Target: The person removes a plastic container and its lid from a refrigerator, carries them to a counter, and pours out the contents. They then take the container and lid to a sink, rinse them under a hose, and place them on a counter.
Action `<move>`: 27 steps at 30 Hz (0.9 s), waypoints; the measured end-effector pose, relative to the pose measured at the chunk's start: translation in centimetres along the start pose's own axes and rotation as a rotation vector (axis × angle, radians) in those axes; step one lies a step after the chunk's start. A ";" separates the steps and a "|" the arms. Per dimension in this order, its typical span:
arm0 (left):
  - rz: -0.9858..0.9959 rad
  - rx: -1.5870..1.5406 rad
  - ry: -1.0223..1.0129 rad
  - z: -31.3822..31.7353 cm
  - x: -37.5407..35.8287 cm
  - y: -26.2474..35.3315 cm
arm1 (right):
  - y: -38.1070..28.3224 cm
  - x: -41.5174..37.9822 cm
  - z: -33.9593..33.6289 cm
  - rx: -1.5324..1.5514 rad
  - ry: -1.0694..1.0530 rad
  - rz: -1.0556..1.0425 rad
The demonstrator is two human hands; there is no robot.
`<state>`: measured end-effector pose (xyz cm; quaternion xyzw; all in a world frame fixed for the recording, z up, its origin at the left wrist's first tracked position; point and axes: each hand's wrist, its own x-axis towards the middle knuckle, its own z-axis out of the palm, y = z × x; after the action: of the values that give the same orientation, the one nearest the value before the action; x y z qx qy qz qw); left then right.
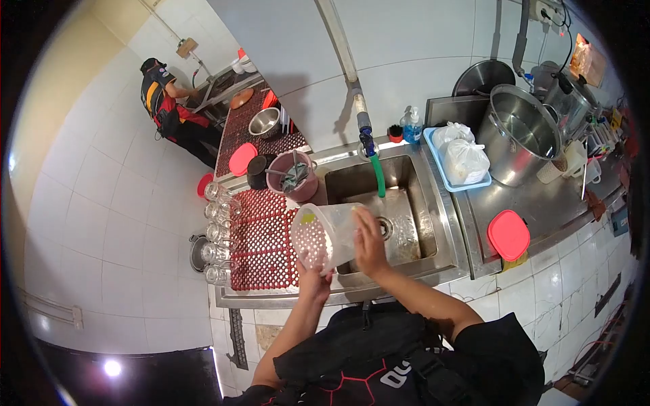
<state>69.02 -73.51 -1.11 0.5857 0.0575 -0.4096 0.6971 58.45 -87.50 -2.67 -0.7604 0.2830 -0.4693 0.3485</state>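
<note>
A translucent plastic container (338,227) lies tilted on its side in my hands, over the left rim of the sink (426,196). My left hand (315,281) grips it from below, near the wide rim, which faces left. At the other end, my right hand (370,245) is pressed along the base with its fingers close together. A small yellow-green patch (308,218) shows through the plastic. Behind the container, a green hose (377,176) hangs from the tap into the metal basin.
Left of the sink lies a red perforated mat (261,237), edged by several glass mugs (215,254). A pink bucket (305,186) holds a cloth. To the right are a blue tray (460,187) with white bags, a large steel pot (508,149) and a red lid (508,235). Another person (166,101) works further back.
</note>
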 end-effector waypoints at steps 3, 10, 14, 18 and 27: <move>-0.022 -0.108 0.078 1.2 -0.2 -1.1 | -2.5 -0.3 -0.1 0.105 -0.144 -0.185; -0.060 -0.265 0.005 2.2 -0.3 -1.7 | 2.0 -2.2 0.5 0.055 -0.053 -0.087; 0.029 -0.277 -0.049 2.8 -0.5 -2.3 | -0.7 -0.4 0.7 0.135 -0.150 -0.098; 0.032 -0.233 -0.153 1.1 0.9 -1.2 | -3.5 4.5 1.0 0.209 -0.225 -0.180; -0.049 0.040 -0.248 0.7 -0.4 -0.5 | -3.8 16.5 10.6 -0.355 -0.432 -0.307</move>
<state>68.14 -73.89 -1.06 0.5427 -0.0232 -0.4971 0.6766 75.07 -94.94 5.51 -0.9253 0.1618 -0.2871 0.1874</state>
